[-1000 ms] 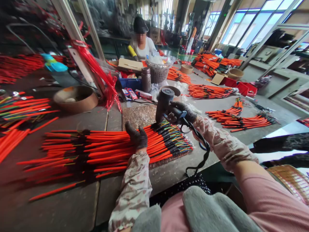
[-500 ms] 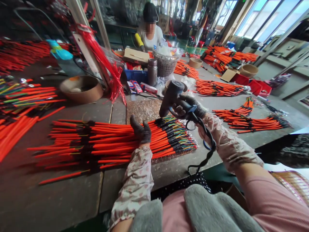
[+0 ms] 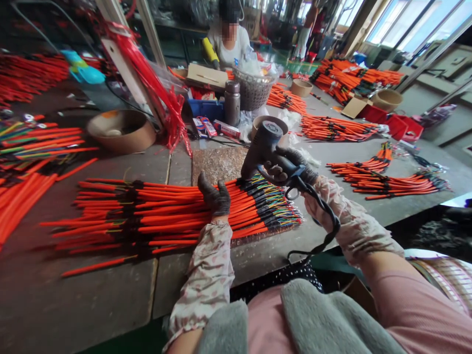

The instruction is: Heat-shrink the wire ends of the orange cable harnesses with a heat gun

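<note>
Left hand [image 3: 214, 197], in a dark glove, lies open and pressing on the orange cable bundle [image 3: 173, 216], not grasping it. Right hand [image 3: 291, 169] is clenched round a black corded heat gun [image 3: 263, 147], nozzle angled down towards the black sleeves [image 3: 260, 209]. Bundle lies across the brown mat [image 3: 217, 164] on the grey bench [image 3: 103, 305]. Judgement: 1 flat, steady palm and an evenly moved nozzle suit this best. Bench front edge runs just below the wire ends; a steel flask [image 3: 232, 103] stands beyond the mat.

Likely a wiring workshop: benches [image 3: 92, 305] heaped with orange cables [image 3: 177, 211].
</note>
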Tool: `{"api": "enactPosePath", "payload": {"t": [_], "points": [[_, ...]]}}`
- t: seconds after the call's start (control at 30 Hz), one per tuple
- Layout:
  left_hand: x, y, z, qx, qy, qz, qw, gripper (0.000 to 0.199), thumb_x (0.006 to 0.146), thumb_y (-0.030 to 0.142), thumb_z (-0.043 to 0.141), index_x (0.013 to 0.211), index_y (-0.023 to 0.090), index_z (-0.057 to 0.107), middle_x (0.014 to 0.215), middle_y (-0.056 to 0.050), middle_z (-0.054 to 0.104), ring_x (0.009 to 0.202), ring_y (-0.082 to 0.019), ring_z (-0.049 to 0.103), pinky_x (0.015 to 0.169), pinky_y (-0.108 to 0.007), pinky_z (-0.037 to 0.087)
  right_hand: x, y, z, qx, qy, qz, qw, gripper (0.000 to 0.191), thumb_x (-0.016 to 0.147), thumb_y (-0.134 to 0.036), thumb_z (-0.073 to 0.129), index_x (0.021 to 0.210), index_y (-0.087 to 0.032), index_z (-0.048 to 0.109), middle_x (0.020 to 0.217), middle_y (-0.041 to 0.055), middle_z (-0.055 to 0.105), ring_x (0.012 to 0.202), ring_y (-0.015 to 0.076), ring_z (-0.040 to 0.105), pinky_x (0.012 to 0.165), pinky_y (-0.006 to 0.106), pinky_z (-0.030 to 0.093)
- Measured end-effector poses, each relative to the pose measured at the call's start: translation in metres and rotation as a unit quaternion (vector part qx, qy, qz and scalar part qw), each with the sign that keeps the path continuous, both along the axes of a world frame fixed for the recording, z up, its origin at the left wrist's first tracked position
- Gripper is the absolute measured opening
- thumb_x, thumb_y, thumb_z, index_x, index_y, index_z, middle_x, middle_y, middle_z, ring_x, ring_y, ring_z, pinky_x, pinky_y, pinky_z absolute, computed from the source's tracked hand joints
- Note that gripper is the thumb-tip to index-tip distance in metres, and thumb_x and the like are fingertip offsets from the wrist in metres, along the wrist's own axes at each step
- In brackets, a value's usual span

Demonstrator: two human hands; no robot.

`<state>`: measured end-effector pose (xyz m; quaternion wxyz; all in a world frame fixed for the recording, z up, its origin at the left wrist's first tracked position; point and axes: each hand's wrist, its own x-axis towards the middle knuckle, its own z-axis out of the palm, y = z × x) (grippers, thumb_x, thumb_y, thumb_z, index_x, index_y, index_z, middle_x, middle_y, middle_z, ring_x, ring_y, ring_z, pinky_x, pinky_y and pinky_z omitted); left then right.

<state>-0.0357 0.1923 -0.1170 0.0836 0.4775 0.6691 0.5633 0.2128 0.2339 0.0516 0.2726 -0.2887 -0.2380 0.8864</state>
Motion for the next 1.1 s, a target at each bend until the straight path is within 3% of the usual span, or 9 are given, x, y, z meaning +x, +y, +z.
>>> {"api": "enactPosePath", "payload": {"t": [0.1, 0.2, 0.3, 0.37, 0.47, 0.63, 0.8, 1.0, 1.1], "points": [[-0.006, 0.002, 0.003, -0.050, 0.032, -0.007, 0.998, 0.062, 0.093, 0.027, 0.054, 0.151, 0.005, 0.045, 0.152, -0.026, 0.052, 0.146, -0.033, 0.048, 0.127, -0.046, 0.038, -0.001, -0.013, 0.002, 0.002, -0.009, 0.021, 1.000, 0.038, 0.107, -0.053, 0.036, 0.110, -0.019, 0.053, 0.078, 0.0025, 0.059, 0.052, 0.0141, 0.048, 0.039, 0.023, 0.046], [-0.020, 0.012, 0.012, -0.153, 0.119, -0.067, 0.979, 0.050, 0.094, 0.027, 0.056, 0.140, 0.007, 0.060, 0.143, -0.023, 0.062, 0.138, -0.034, 0.055, 0.122, -0.047, 0.043, 0.001, -0.026, 0.006, 0.014, -0.027, 0.002, 1.000, 0.039, 0.108, -0.053, 0.035, 0.110, -0.019, 0.055, 0.072, 0.0020, 0.056, 0.054, 0.0164, 0.051, 0.040, 0.025, 0.049], [-0.033, 0.032, 0.024, -0.275, 0.251, -0.176, 0.911, 0.039, 0.098, 0.031, 0.055, 0.130, 0.015, 0.071, 0.140, -0.018, 0.067, 0.135, -0.034, 0.058, 0.121, -0.048, 0.043, 0.006, -0.030, 0.006, 0.038, -0.024, -0.029, 0.999, 0.031, 0.106, -0.048, 0.043, 0.109, -0.020, 0.055, 0.075, 0.0037, 0.058, 0.056, 0.0171, 0.052, 0.040, 0.025, 0.050], [-0.038, 0.048, 0.029, -0.331, 0.301, -0.232, 0.864, 0.033, 0.097, 0.032, 0.059, 0.123, 0.020, 0.076, 0.134, -0.014, 0.072, 0.128, -0.032, 0.063, 0.115, -0.045, 0.046, 0.008, -0.028, 0.002, 0.048, -0.005, -0.015, 0.999, 0.027, 0.103, -0.047, 0.050, 0.108, -0.021, 0.054, 0.075, 0.0028, 0.059, 0.055, 0.0163, 0.050, 0.041, 0.025, 0.050], [-0.038, 0.067, 0.032, -0.356, 0.312, -0.269, 0.839, 0.024, 0.094, 0.029, 0.064, 0.109, 0.023, 0.081, 0.118, -0.010, 0.078, 0.112, -0.027, 0.071, 0.103, -0.036, 0.052, 0.010, -0.023, -0.007, 0.046, 0.027, 0.017, 0.998, 0.030, 0.100, -0.050, 0.055, 0.106, -0.020, 0.053, 0.071, 0.0004, 0.057, 0.054, 0.0150, 0.049, 0.043, 0.024, 0.051], [-0.040, 0.073, 0.025, -0.352, 0.315, -0.285, 0.834, 0.028, 0.097, 0.027, 0.058, 0.115, 0.022, 0.079, 0.120, -0.010, 0.079, 0.112, -0.025, 0.071, 0.102, -0.034, 0.053, 0.010, -0.023, -0.015, 0.026, 0.011, 0.005, 1.000, 0.036, 0.102, -0.055, 0.050, 0.104, -0.019, 0.054, 0.069, 0.0010, 0.057, 0.054, 0.0171, 0.052, 0.044, 0.028, 0.052], [-0.044, 0.075, 0.020, -0.336, 0.305, -0.304, 0.838, 0.028, 0.092, 0.026, 0.067, 0.117, 0.022, 0.078, 0.124, -0.008, 0.077, 0.116, -0.024, 0.070, 0.105, -0.031, 0.052, 0.008, -0.022, -0.009, 0.020, 0.008, -0.028, 0.999, 0.032, 0.103, -0.050, 0.044, 0.108, -0.021, 0.054, 0.074, 0.0030, 0.060, 0.053, 0.0165, 0.049, 0.042, 0.026, 0.050], [-0.038, 0.077, 0.016, -0.309, 0.288, -0.263, 0.868, 0.025, 0.091, 0.024, 0.067, 0.113, 0.020, 0.078, 0.122, -0.012, 0.076, 0.119, -0.028, 0.067, 0.110, -0.036, 0.050, 0.005, -0.018, -0.011, 0.010, 0.016, 0.020, 1.000, 0.035, 0.103, -0.052, 0.042, 0.109, -0.019, 0.052, 0.068, 0.0018, 0.057, 0.052, 0.0168, 0.049, 0.045, 0.026, 0.051], [-0.039, 0.076, 0.015, -0.285, 0.268, -0.236, 0.889, 0.031, 0.093, 0.023, 0.063, 0.121, 0.018, 0.075, 0.127, -0.013, 0.073, 0.122, -0.027, 0.066, 0.113, -0.034, 0.049, 0.001, -0.019, -0.021, 0.023, 0.039, -0.017, 0.999, 0.031, 0.103, -0.049, 0.044, 0.108, -0.019, 0.052, 0.075, 0.0029, 0.059, 0.055, 0.0166, 0.051, 0.044, 0.026, 0.051]]}}
